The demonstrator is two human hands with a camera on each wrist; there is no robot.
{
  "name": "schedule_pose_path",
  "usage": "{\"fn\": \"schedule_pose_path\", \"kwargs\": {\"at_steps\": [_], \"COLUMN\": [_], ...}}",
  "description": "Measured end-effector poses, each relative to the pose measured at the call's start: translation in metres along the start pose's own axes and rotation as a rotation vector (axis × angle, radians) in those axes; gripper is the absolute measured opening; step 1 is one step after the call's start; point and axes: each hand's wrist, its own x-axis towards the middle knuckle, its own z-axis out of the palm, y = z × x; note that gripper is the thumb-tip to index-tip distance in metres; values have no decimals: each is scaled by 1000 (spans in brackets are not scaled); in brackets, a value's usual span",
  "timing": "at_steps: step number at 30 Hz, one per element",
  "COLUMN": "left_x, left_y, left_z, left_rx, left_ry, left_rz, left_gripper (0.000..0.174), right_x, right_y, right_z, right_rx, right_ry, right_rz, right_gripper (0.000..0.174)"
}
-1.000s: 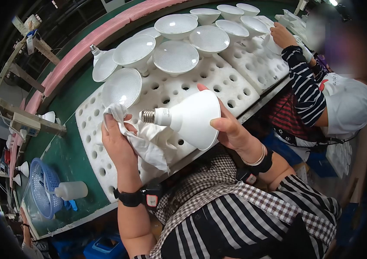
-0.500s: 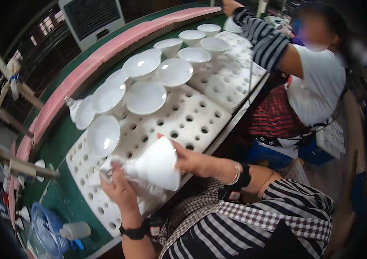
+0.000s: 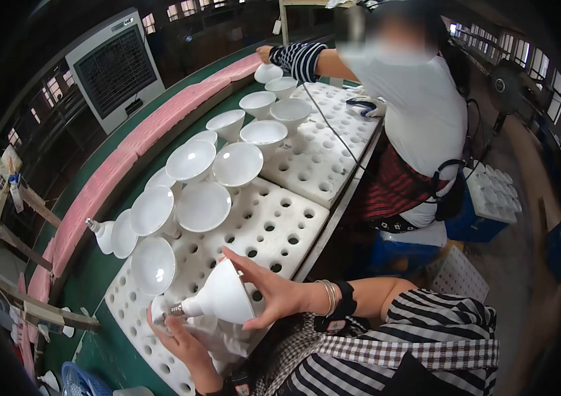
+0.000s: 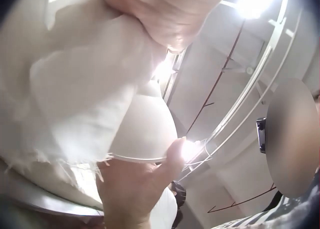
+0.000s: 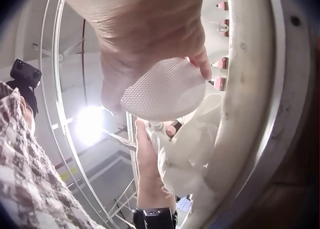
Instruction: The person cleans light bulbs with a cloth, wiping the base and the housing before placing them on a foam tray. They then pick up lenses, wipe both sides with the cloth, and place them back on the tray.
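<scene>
My right hand (image 3: 272, 294) grips a white cone-shaped light bulb (image 3: 222, 297) by its wide rim, thumb and fingers spread across the face. The bulb lies sideways, its metal screw base toward my left hand (image 3: 184, 346). A white cloth (image 3: 221, 340) is bunched in the left hand and hangs below the bulb, with part of it right at the screw base. In the right wrist view the bulb's dimpled lens (image 5: 165, 89) shows under the right palm. Frayed cloth (image 4: 75, 84) covers much of the left wrist view, partly hiding the bulb's white side (image 4: 147, 126).
Several similar bulbs (image 3: 204, 206) stand face up in a white foam board (image 3: 280, 218) with holes. Another bulb (image 3: 100, 234) lies at the left. A pink padded rail (image 3: 95, 191) runs behind. Another person (image 3: 402, 99) reaches over the far board. A blue basket (image 3: 79, 379) sits at lower left.
The head view has swung right, showing more of the other person, who now reaches across to a far bulb. My hands still hold bulb and cloth, with the cloth brought close to the screw base.
</scene>
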Motion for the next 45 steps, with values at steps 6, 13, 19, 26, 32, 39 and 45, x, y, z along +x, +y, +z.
{"fn": "schedule_pose_path", "kwargs": {"at_steps": [6, 13, 19, 26, 32, 39, 45], "left_x": [-20, -42, -43, -27, -28, -19, -17], "left_y": [12, -1, 1, 37, 33, 33, 9], "left_z": [-8, -12, -19, 2, -10, -9, -22], "left_rx": [636, 1100, 725, 901, 748, 327, 423], "left_ry": [-34, -285, 90, 56, 68, 261, 341], "left_rz": [172, 229, 75, 516, 369, 114, -245], "left_gripper": [56, 45, 41, 58, 37, 38, 41], "right_x": [-2, -3, -4, -8, -5, 6, -5], "right_y": [15, 18, 30, 2, -2, -25, 7], "right_z": [-4, -6, -2, 26, 21, 17, 24], "right_rx": [12, 131, 47, 292, 200, -485, -524], "right_ry": [79, 48, 94, -78, -185, -280, -170], "right_rz": [154, 199, 158, 355, 416, -280, -467], "right_gripper": [122, 126, 123, 115, 122, 127, 137]}}
